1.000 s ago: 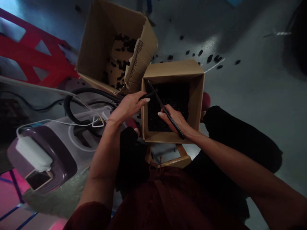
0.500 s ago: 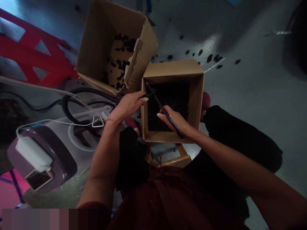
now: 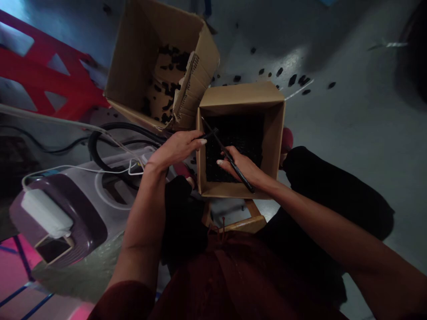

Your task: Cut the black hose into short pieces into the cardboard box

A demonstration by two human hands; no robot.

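A left hand (image 3: 182, 146), palm down, pinches a black piece (image 3: 211, 133) at a cardboard box's (image 3: 240, 191) left wall; the right hand (image 3: 238, 164), well within reach, curls around a thin black tool (image 3: 238, 171) slanting over the box's dark contents. Black fragments (image 3: 292, 80) dot the grey floor (image 3: 320, 120) beside a larger, torn carton (image 3: 133, 66) and a red plastic frame (image 3: 60, 84).

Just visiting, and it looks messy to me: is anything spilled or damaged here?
Yes. Small black pieces lie scattered on the floor beyond the nearer cardboard box, as if spilled. The farther cardboard box looks damaged: one side has a ragged, torn edge.
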